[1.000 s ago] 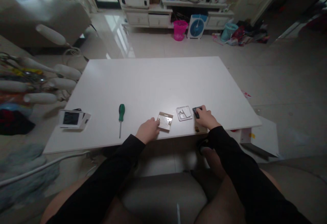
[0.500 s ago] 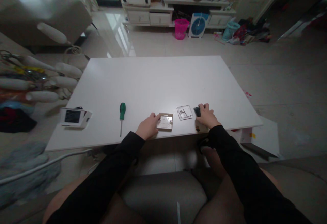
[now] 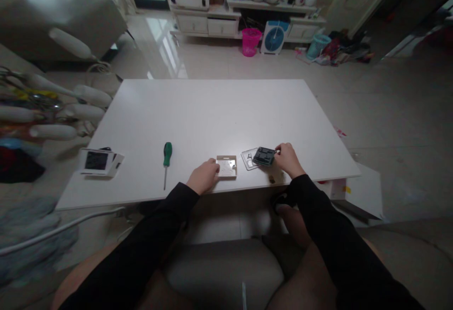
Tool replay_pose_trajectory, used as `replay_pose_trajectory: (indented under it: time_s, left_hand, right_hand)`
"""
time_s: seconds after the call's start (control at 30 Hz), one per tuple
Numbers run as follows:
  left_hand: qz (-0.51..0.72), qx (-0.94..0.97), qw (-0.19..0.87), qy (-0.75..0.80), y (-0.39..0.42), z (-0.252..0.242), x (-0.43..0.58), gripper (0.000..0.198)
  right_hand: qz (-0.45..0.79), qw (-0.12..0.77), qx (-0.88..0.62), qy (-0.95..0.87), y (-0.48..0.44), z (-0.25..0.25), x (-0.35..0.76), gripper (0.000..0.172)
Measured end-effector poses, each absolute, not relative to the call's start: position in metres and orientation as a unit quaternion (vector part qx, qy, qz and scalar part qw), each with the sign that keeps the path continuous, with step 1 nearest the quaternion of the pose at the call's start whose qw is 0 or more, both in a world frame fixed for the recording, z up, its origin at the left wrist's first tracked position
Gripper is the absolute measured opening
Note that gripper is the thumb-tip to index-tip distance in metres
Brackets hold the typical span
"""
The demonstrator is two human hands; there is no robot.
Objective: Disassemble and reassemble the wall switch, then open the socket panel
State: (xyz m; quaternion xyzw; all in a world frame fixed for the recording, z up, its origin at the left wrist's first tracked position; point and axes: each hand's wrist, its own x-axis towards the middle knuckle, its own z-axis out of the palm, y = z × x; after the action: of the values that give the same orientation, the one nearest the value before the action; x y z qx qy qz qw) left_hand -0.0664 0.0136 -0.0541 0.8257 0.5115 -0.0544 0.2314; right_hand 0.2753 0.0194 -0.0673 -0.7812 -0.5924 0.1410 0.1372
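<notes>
White bench (image 3: 212, 112), seen from its near side. Along the near edge, from left: a small white unit with a dark screen (image 3: 97, 161) at the left rim, a green-handled screwdriver (image 3: 166, 158) with its blade toward the near edge, and a beige square plate (image 3: 226, 166) touched by the left hand (image 3: 204, 178). A clear frame (image 3: 247, 159) lies partly under a dark board (image 3: 264, 156) in the grip of the right hand (image 3: 288, 159). A small brown piece (image 3: 272, 178) sits by the rim.

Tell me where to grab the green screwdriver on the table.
Take the green handle of the screwdriver from above, pinching across its sides: it lies flat on the white table, handle far, thin shaft toward you, nothing close beside it.
</notes>
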Motion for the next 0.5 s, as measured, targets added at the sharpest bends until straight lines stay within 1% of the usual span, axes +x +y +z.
replay_pose_trajectory:
  time_s: [0.13, 0.2, 0.23, 0.33, 0.37, 0.43, 0.5]
  left_hand:
    - [-0.048, 0.826, 0.230, 0.512, 0.013, -0.055, -0.067, 0.012]
    - [-0.050, 0.826, 0.227, 0.513, 0.013, -0.054, -0.066, 0.012]
    - [-0.054, 0.827, 0.226, 0.513, 0.012, -0.053, -0.066, 0.012]
    - [-0.067, 0.826, 0.223, 0.512, 0.012, -0.050, -0.065, 0.014]
    - [-0.071, 0.827, 0.223, 0.512, 0.011, -0.049, -0.065, 0.014]
    - [-0.076, 0.827, 0.225, 0.510, 0.011, -0.048, -0.064, 0.015]
    - [-0.072, 0.827, 0.225, 0.510, 0.012, -0.049, -0.064, 0.015]
  right_hand:
    - [0.133, 0.131, -0.790, -0.584, 0.020, -0.071, 0.276, 0.028]
    - [0.139, 0.129, -0.770, -0.609, 0.020, -0.072, 0.274, 0.029]
    - [0.147, 0.130, -0.749, -0.633, 0.020, -0.073, 0.272, 0.034]
    - [0.179, 0.128, -0.679, -0.700, 0.020, -0.078, 0.264, 0.058]
    - [0.188, 0.125, -0.670, -0.708, 0.019, -0.080, 0.260, 0.063]
    - [0.193, 0.116, -0.682, -0.696, 0.019, -0.084, 0.252, 0.066]
    - [0.189, 0.101, -0.720, -0.660, 0.020, -0.085, 0.242, 0.066]
